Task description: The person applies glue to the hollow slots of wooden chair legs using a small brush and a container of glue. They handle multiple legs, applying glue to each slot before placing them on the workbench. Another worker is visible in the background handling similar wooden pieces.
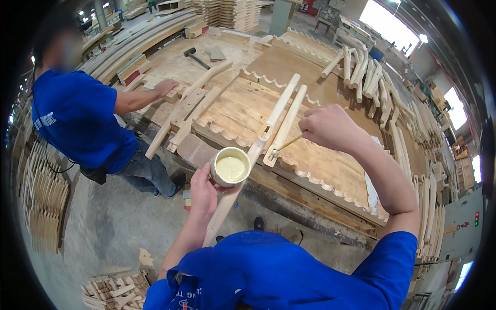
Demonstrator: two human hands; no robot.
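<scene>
My left hand [203, 191] is wrapped round a small tub [216, 177] of pale cream paste, likely glue [231, 168]. My right hand [329, 128] pinches a thin stick [290, 143]. The stick's lower end touches the near end of a pale wooden bar [288, 122], by a hole there. Left of that bar lies a second wooden piece [279, 106] with a long slot, running toward me beneath the tub. Both pieces rest across a bench with scalloped wooden strips [305, 176]. Whether the stick's tip has bristles is too small to tell.
At the left a co-worker in a blue shirt [77, 116] rests a hand [166, 88] on wooden parts. A hammer [197, 58] lies on the far bench. Curved wooden parts [369, 77] are heaped at the right. More wood [118, 292] is piled on the floor.
</scene>
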